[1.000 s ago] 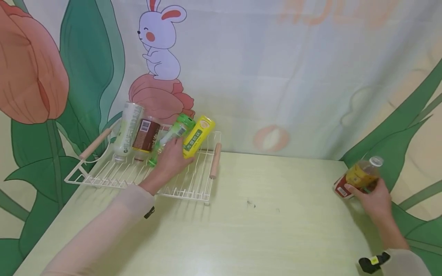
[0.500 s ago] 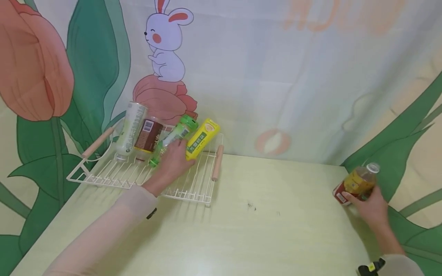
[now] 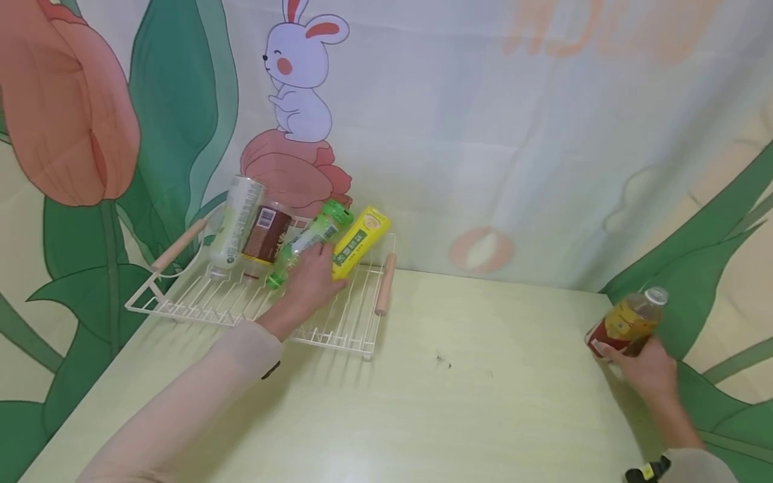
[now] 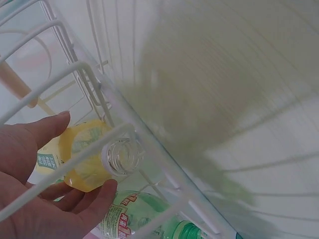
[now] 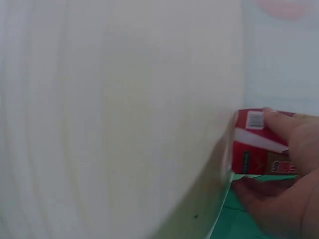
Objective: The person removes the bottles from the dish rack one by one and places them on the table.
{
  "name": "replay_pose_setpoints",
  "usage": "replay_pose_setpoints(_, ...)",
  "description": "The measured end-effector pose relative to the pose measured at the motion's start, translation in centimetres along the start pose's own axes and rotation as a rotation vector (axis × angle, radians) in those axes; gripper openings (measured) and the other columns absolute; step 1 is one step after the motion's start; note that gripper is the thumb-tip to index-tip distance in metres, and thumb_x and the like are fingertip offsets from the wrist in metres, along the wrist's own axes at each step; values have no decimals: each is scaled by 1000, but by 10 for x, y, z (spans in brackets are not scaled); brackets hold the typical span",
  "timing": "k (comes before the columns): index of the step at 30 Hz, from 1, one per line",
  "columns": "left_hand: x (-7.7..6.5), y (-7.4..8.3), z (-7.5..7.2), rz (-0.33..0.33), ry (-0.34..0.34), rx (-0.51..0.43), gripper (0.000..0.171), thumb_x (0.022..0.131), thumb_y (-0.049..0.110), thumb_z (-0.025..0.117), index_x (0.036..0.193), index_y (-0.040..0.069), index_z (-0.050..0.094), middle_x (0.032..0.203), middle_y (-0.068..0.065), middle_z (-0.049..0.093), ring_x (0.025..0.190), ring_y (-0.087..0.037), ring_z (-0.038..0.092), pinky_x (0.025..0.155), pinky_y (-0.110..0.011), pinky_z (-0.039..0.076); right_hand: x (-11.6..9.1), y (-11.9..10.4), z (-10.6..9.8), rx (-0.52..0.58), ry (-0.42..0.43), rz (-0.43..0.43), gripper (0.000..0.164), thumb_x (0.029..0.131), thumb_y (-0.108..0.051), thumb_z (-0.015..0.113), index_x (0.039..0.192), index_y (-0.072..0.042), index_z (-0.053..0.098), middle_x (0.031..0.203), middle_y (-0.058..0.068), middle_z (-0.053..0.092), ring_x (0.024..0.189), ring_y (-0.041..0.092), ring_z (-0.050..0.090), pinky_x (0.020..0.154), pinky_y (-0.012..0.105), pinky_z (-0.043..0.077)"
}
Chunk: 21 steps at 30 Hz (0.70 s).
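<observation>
My left hand (image 3: 309, 282) grips a yellow plastic bottle (image 3: 360, 241) slanting on a white wire rack (image 3: 329, 343). In the left wrist view its clear uncapped neck (image 4: 123, 157) points down at the wires, with thumb and fingers around the body. Beside it leans a green-capped clear bottle (image 3: 314, 235), its green neck also seen below the hand in the left wrist view. Far to the right, my right hand (image 3: 652, 369) holds a clear bottle with a red and yellow label (image 3: 628, 322), tilted at the table's back right corner. Its red lower part (image 5: 254, 144) shows a barcode in the right wrist view.
A brown-labelled bottle (image 3: 266, 235) and a tall white bottle (image 3: 238, 215) lean on the rack's left half. Wooden handles (image 3: 385, 285) flank the rack. A printed curtain (image 3: 471, 134) hangs behind the pale table (image 3: 483, 416).
The head view has shifted a little, so the rack and its bottles sit further right in it. Both hands keep their holds, with only slight movement of the right hand.
</observation>
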<state>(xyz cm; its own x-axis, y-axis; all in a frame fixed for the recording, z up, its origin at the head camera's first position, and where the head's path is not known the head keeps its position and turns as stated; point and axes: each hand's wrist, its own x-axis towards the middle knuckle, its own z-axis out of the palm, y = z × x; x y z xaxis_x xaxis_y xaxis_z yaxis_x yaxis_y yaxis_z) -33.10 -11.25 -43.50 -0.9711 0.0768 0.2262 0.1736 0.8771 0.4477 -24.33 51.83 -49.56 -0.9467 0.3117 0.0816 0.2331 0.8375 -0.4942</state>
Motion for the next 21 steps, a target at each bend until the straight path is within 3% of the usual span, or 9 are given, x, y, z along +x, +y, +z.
replay_pose_setpoints(3, 1, 0, 1, -8, -5, -9, 80, 87, 26, 89, 150, 2, 47, 124, -17, 57, 108, -32, 58, 86, -49, 56, -3, -5, -8, -41, -109, 19, 93, 96, -62, 68, 133, 21, 43, 126, 45, 56, 105, 56, 60, 76, 58, 53)
replay_pose_setpoints(7, 2, -1, -1, -8, -2, -45, 77, 86, 23, 88, 149, 0, 48, 123, -17, 59, 107, -32, 60, 86, -48, 57, -11, -20, -25, -83, -258, 30, 106, 97, -66, 63, 140, 26, 34, 136, 51, 44, 116, 67, 52, 86, 67, 52)
replay_pose_setpoints(10, 1, 0, -7, 8, -5, -69, 77, 86, 21, 88, 148, -3, 49, 124, -19, 60, 109, -33, 60, 89, -49, 58, -19, -34, -34, -108, -318, -23, 105, 101, -65, 58, 143, 27, 29, 139, 53, 41, 118, 69, 49, 88, 70, 51)
replay_pose_setpoints(15, -1, 6, -24, 49, -18, -69, 78, 85, 19, 87, 148, -6, 48, 126, -20, 61, 110, -34, 60, 91, -49, 57, -32, -65, -37, -153, -250, -169, 87, 105, -57, 58, 137, 22, 42, 128, 46, 55, 111, 61, 58, 79, 63, 54)
replay_pose_setpoints(21, -4, 18, -42, 113, -27, -48, 76, 84, 20, 87, 147, -2, 51, 128, -17, 62, 109, -31, 60, 92, -47, 56, -50, -119, -42, -128, -163, -274, 80, 104, -56, 61, 134, 17, 50, 126, 39, 63, 111, 55, 62, 79, 61, 55)
